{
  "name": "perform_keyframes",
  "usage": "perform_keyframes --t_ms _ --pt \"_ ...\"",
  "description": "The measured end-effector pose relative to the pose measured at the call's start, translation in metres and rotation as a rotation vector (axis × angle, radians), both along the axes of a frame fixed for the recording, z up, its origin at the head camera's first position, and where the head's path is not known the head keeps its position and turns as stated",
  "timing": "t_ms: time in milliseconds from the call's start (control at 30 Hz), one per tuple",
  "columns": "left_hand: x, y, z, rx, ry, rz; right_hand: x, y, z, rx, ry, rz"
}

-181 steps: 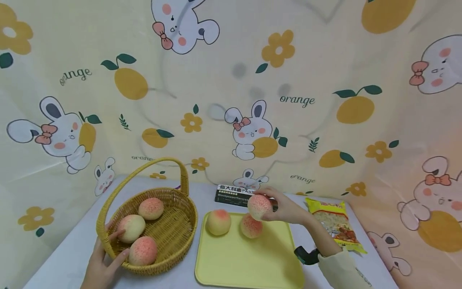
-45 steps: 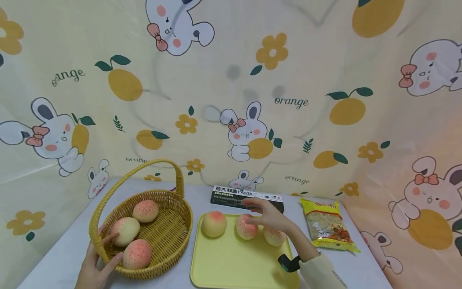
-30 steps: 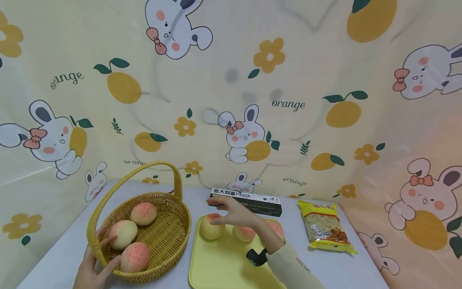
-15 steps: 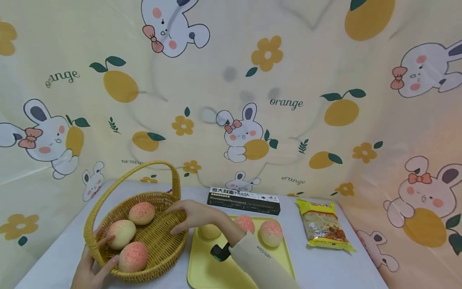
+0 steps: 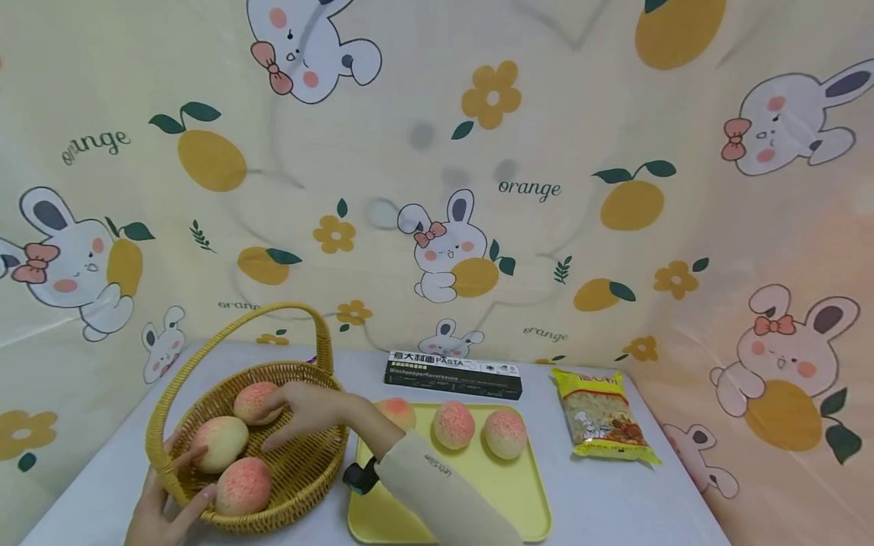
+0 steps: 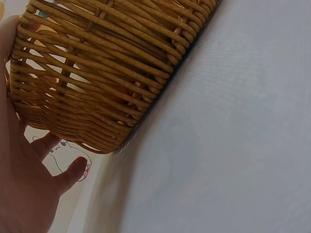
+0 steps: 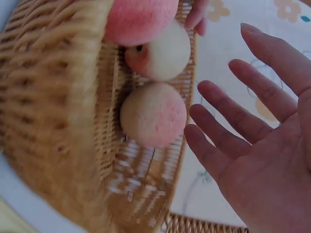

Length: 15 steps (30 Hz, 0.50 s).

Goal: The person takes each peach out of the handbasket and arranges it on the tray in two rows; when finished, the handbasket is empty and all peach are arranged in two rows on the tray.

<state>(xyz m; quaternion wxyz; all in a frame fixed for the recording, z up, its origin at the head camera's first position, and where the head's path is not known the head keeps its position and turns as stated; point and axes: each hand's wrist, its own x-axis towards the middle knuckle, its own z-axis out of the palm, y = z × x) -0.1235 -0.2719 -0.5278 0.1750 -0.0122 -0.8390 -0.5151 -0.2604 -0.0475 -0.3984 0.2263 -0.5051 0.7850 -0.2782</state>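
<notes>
A wicker basket (image 5: pixel 300 497) with a tall handle holds three toy-like peaches: a rear peach (image 5: pixel 251 400), a pale left peach (image 5: pixel 221 444) and a pink front peach (image 5: pixel 243 487). My left hand (image 5: pixel 164 506) holds the basket's left rim, its fingers reaching over the edge beside the peaches. In the left wrist view, that hand (image 6: pixel 29 184) lies against the woven side. My right hand (image 5: pixel 307 409) is over the basket next to the rear peach. The right wrist view shows this hand (image 7: pixel 262 145) with fingers spread, holding nothing.
Right of the basket lies a yellow tray (image 5: pixel 498 500) bearing a left peach (image 5: pixel 397 413), a middle peach (image 5: pixel 454 425) and a right peach (image 5: pixel 506 434). A black-and-white pasta box (image 5: pixel 451 377) is behind it. A yellow food bag (image 5: pixel 604 417) lies at right.
My right hand first set its peach down on the tray and released it. It has then moved left over the tray to the basket's rear peach. My left hand stays at the basket rim.
</notes>
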Motion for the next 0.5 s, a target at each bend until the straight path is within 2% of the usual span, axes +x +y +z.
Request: perform_keyframes --t_ms 233,333,500 --pt "0.001 -0.002 -0.002 0.039 -0.052 0.006 0.003 -0.022 -0.005 -0.001 -0.143 0.080" --pt "0.001 -0.002 -0.003 0.061 -0.081 0.016 0.004 -0.029 -0.008 0.036 -0.158 0.113" --pt "0.001 -0.001 -0.003 0.010 -0.023 0.026 0.007 -0.039 -0.007 0.140 -0.180 0.117"
